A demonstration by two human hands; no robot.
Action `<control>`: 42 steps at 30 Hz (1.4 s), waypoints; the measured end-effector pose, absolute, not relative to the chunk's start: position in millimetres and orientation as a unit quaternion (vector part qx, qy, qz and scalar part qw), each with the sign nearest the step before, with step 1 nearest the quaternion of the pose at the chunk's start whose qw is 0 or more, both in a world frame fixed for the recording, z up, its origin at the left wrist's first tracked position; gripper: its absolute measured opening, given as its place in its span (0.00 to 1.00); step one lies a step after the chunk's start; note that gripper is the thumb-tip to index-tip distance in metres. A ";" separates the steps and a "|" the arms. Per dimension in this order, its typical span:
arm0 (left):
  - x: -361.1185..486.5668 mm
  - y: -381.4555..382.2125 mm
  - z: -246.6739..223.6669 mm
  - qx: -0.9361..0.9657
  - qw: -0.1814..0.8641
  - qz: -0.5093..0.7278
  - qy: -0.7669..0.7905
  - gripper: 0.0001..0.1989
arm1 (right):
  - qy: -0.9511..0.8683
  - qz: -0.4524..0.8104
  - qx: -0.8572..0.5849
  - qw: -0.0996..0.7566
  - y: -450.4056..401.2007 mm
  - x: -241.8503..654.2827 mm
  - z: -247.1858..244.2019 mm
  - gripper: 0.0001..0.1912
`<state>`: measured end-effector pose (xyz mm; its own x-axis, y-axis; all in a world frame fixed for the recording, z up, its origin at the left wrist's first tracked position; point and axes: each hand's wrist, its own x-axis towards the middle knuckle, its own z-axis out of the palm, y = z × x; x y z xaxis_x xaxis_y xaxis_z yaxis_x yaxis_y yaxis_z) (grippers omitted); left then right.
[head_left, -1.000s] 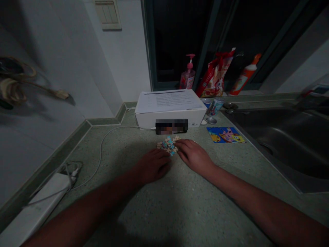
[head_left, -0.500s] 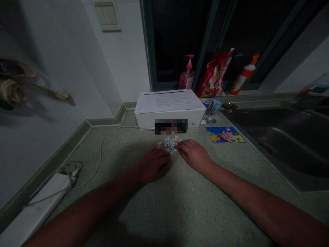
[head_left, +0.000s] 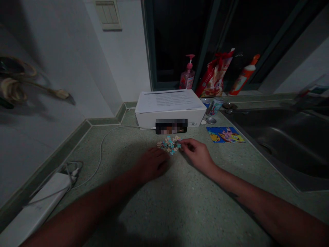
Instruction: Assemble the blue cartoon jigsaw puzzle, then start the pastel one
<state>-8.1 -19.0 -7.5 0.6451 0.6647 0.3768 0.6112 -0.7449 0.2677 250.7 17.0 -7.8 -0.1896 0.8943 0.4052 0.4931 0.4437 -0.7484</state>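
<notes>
A small heap of jigsaw pieces [head_left: 169,144], light blue, tan and whitish, lies on the speckled green counter [head_left: 164,212]. My left hand [head_left: 153,164] rests palm down at the heap's lower left edge, its fingers together and curled; what is under them is hidden. At the right edge of the heap is my right hand [head_left: 196,154], with thumb and index finger pinched together at the outer pieces. Whatever is between those fingertips is too small to make out. A blue and yellow cartoon picture card [head_left: 225,134] lies flat to the right of my right hand.
Behind the heap stand a white box [head_left: 169,103] and a dark phone-like device, partly pixelated. A white cable runs left to a power strip [head_left: 42,202]. Cans, bottles and a red bag are at the back right, beside a metal sink [head_left: 282,137].
My right hand has turned and lifted slightly, its thumb and index finger now meeting in a pinch at the heap's right edge. My left hand has hardly moved.
</notes>
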 end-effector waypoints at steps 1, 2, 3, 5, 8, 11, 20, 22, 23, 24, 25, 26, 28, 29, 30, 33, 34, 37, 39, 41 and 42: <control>-8.2 -18.7 -8.1 0.899 0.054 0.244 0.361 0.11 | -0.712 0.274 -0.477 0.436 13.9 247.6 -7.7 0.12; -8.3 -18.5 -8.4 0.891 0.050 0.259 0.369 0.12 | -0.694 0.307 -0.479 0.441 10.4 244.4 -7.4 0.12; -8.1 -18.4 -8.6 0.884 0.048 0.273 0.376 0.13 | -0.681 0.334 -0.478 0.443 6.6 241.3 -6.8 0.12; -7.7 -18.5 -8.8 0.875 0.046 0.296 0.381 0.16 | -0.670 0.378 -0.465 0.437 -1.5 235.7 -5.2 0.12; -7.2 -18.5 -9.9 0.878 0.045 0.309 0.363 0.16 | -0.672 0.432 -0.442 0.408 -11.0 230.2 -3.9 0.12; -7.6 -18.2 -11.1 0.888 0.040 0.298 0.347 0.13 | -0.670 0.452 -0.433 0.399 -14.3 227.8 -5.8 0.11; -8.1 -19.6 -5.6 0.874 0.066 0.327 0.354 0.09 | -0.744 0.348 -0.403 0.405 -17.2 230.7 -5.7 0.10; -8.4 -19.3 -6.0 0.869 0.074 0.331 0.360 0.09 | -0.788 0.281 -0.366 0.407 -18.6 232.6 -2.5 0.12; -8.4 -19.1 -6.2 0.869 0.078 0.330 0.361 0.09 | -0.803 0.257 -0.350 0.407 -19.1 233.5 -1.3 0.12; -8.4 -19.1 -6.4 0.870 0.084 0.327 0.360 0.09 | -0.813 0.240 -0.340 0.407 -19.2 234.2 -0.5 0.12; -8.3 -19.3 -6.3 0.870 0.089 0.325 0.359 0.09 | -0.819 0.228 -0.335 0.406 -19.2 234.7 0.0 0.12; -8.2 -19.7 -6.0 0.871 0.094 0.324 0.356 0.09 | -0.824 0.217 -0.331 0.405 -19.0 235.1 0.1 0.11; -8.0 -20.9 -4.5 0.871 0.103 0.328 0.351 0.09 | -0.833 0.197 -0.327 0.401 -18.1 235.8 -0.2 0.10; -8.1 -21.6 -3.5 0.870 0.105 0.330 0.350 0.10 | -0.837 0.190 -0.327 0.397 -17.7 236.3 -0.4 0.10; -8.5 -22.0 -2.6 0.868 0.105 0.334 0.351 0.10 | -0.840 0.182 -0.329 0.391 -17.5 236.7 -0.5 0.10; -11.3 -19.7 -1.6 0.850 0.088 0.349 0.385 0.10 | -0.856 0.165 -0.336 0.357 -19.5 238.2 -0.1 0.10; -12.8 -17.2 -2.1 0.839 0.078 0.355 0.406 0.09 | -0.864 0.162 -0.333 0.340 -21.6 238.5 0.2 0.10; -16.9 -6.9 -5.6 0.805 0.053 0.344 0.481 0.06 | -0.893 0.165 -0.303 0.287 -31.4 237.5 1.5 0.10; -18.2 -0.8 -7.6 0.793 0.044 0.312 0.521 0.05 | -0.909 0.174 -0.275 0.260 -39.2 235.4 2.3 0.10; -17.8 2.1 -8.2 0.791 0.037 0.282 0.542 0.06 | -0.917 0.185 -0.254 0.245 -45.7 233.1 3.0 0.09; -17.1 2.4 -7.9 0.792 0.034 0.269 0.547 0.07 | -0.920 0.189 -0.247 0.240 -48.1 232.1 3.4 0.09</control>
<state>-17.1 2.4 -7.9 0.2570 0.8846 0.3892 0.8482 -0.3995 0.3479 232.1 -48.1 3.4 -0.7628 0.5449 0.3480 0.3637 0.8067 -0.4659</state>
